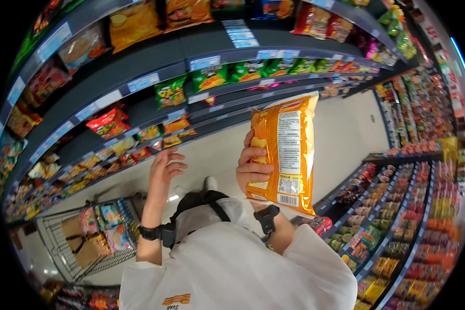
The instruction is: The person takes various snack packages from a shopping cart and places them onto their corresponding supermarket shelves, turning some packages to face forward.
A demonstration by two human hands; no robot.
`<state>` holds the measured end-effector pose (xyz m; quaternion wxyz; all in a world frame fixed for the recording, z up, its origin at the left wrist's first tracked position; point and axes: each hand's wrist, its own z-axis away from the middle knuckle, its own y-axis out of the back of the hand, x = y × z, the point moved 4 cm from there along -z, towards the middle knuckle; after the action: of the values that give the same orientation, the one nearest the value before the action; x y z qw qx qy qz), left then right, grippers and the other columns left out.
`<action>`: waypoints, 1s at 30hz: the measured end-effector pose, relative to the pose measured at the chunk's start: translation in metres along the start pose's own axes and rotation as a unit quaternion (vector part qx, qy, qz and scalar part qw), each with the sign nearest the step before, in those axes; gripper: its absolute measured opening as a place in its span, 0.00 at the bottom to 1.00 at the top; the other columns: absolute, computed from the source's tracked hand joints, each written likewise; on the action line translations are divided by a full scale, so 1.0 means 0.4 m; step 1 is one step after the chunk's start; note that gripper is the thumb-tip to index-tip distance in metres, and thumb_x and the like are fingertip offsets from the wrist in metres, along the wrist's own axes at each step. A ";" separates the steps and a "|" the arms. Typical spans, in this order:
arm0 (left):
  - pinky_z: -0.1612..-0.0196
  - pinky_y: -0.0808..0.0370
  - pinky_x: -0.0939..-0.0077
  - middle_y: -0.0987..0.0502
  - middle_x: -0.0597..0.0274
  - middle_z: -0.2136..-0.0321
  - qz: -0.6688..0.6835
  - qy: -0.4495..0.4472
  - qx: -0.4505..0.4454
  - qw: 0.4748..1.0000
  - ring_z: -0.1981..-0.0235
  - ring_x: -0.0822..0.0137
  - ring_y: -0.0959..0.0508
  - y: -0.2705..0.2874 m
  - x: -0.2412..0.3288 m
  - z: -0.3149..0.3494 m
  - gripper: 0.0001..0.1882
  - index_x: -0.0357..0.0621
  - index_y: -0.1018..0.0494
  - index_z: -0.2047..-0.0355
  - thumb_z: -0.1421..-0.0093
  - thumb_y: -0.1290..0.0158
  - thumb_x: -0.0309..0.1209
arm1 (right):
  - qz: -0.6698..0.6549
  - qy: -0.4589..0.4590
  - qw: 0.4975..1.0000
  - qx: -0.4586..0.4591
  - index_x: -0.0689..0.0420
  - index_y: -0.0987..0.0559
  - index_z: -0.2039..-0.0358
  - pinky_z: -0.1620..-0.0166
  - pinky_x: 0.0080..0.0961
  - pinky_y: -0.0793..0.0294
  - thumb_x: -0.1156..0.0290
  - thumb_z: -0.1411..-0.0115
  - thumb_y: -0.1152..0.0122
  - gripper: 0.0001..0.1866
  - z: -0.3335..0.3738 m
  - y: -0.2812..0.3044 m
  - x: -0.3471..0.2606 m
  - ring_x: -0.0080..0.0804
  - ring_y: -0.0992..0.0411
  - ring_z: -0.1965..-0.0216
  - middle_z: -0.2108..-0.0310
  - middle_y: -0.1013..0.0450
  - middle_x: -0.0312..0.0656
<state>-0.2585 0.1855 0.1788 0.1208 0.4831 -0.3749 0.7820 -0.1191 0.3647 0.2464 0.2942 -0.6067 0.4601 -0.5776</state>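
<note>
– Why is the orange bag (290, 163) held like that?
– The right grip (256, 164) pinches its left side, fingers across the face, probably so the printed panel faces the eyes; it's held upright above the floor (217, 150).
– And the left grip (166, 168)?
– Empty, fingers spread and softly curled, forearm stretched forward near the shelf (139, 59)

Shop aisle between stocked shelves. Floor (341, 129) pale, smooth, faintly shiny in spots. Long dark grey shelf unit (155, 54) along left and top, several tiers deep — pale blue and white price tags (143, 82) on front edges, green snack bags (210, 77) in row on one tier. Lower right, another shelf unit (366, 266), tightly filled, many colours. Far right edge — bright white-blue light strips (462, 64), upper and lower.
</note>
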 end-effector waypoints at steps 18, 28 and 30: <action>0.57 0.30 0.78 0.24 0.60 0.59 0.026 0.004 -0.080 0.996 0.60 0.70 0.23 0.072 0.064 0.046 0.17 0.43 0.30 0.50 0.32 0.53 0.41 | 0.230 0.040 0.972 -0.012 0.58 0.39 0.37 0.60 0.25 0.22 0.62 0.42 0.32 0.37 0.019 0.010 0.152 0.30 0.23 0.63 0.56 0.28 0.43; 0.54 0.31 0.76 0.24 0.59 0.58 0.026 -0.040 -0.118 0.992 0.57 0.68 0.23 0.075 0.143 0.091 0.22 0.42 0.32 0.48 0.34 0.49 0.43 | 0.395 0.080 0.911 0.092 0.59 0.36 0.40 0.49 0.29 0.25 0.59 0.43 0.30 0.36 -0.001 0.074 0.130 0.29 0.27 0.51 0.50 0.28 0.43; 0.52 0.31 0.75 0.25 0.58 0.54 0.025 -0.040 -0.123 0.991 0.54 0.66 0.24 0.075 0.144 0.098 0.27 0.41 0.35 0.43 0.36 0.46 0.44 | 0.547 0.134 0.811 0.160 0.59 0.35 0.41 0.47 0.30 0.26 0.59 0.43 0.30 0.35 -0.010 0.112 0.112 0.29 0.28 0.49 0.49 0.28 0.43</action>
<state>-0.2779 0.1274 0.2233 0.1445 0.4861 -0.4851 0.7124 -0.1369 0.3070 0.2268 0.5901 -0.1158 0.6520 -0.4618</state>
